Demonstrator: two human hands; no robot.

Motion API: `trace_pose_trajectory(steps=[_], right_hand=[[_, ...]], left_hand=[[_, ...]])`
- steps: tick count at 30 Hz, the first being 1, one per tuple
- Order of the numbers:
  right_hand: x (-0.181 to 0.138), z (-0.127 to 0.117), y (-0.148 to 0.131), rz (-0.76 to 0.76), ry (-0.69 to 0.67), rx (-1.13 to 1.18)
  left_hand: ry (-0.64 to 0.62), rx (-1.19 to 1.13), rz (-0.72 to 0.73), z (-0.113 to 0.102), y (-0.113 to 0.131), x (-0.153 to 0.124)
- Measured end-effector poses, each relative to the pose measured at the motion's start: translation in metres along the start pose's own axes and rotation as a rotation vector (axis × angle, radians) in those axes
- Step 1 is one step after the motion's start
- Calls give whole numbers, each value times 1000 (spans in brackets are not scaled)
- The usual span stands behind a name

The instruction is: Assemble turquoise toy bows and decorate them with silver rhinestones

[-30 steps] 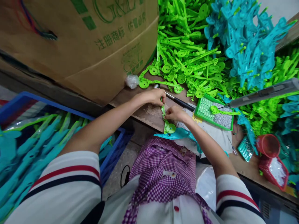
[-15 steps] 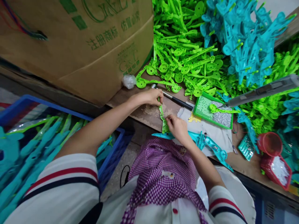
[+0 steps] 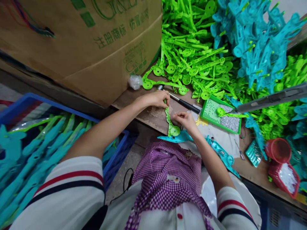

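Note:
My left hand [image 3: 160, 99] is closed in a pinch on the upper end of a bright green plastic piece [image 3: 168, 120]. The piece hangs down toward the table edge, its round disc end low by a turquoise plastic piece [image 3: 177, 137]. My right hand [image 3: 186, 121] is just right of the green piece, thumb and fingertips drawn together. Whatever those fingertips may hold is too small to make out. Below my right forearm, the turquoise piece runs across the table's front edge, above the checked apron [image 3: 168, 169].
A hammer [image 3: 183, 103] lies behind my hands. Beside it stands a green tray [image 3: 223, 115] of small metal parts, with a grey power tool [image 3: 271, 98] above. Green pieces [image 3: 192, 48] and turquoise pieces [image 3: 256, 41] are heaped behind. A cardboard box [image 3: 96, 60] and blue crate [image 3: 59, 108] stand left.
My right hand has drawn back to the right from the green piece, baring its disc end. The left hand keeps its hold. The whole view has shifted slightly.

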State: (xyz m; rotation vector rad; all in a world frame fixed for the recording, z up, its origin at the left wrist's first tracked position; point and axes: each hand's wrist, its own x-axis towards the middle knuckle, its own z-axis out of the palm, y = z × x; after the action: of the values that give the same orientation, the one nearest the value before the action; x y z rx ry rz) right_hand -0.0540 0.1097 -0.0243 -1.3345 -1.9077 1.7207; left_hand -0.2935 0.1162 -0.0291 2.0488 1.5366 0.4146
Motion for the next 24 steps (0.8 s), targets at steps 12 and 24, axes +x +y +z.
trace_pose_trajectory(steps=[12, 24], right_hand=[[2, -6, -12, 74, -115, -6], [2, -8, -6, -147, -23, -374]], left_hand=[[0, 27, -13, -2, 3, 1], [515, -296, -108, 58, 73, -88]])
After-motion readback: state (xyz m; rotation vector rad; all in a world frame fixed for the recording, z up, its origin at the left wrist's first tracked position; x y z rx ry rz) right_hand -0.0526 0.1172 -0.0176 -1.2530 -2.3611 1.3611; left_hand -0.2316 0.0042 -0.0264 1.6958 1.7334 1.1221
